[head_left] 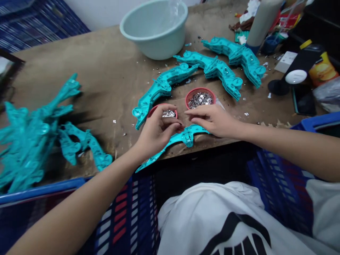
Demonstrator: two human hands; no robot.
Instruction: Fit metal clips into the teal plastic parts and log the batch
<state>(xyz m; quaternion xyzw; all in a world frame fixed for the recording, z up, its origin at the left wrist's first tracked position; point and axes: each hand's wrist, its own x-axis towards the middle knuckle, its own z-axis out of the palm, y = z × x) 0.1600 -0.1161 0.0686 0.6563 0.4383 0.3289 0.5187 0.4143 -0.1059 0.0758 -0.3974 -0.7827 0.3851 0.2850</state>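
Pinching above a small red basket [154, 111] of silver metal chips [169, 114], the left hand [158, 132] draws its fingertips together, any held chip hidden; the right hand [212, 120] reaches, loosely curled, over a teal plastic moulding [187, 136]. Stacked mouldings [215, 69] lie across the workbench [92, 60]; a larger heap [26, 141] sits leftward.

worn: loose white shirt [209, 212] | print: black curved band over jagged tooth-like shapes [240, 232] | bare: both forearms [77, 187], left hand [158, 132], right hand [214, 120]
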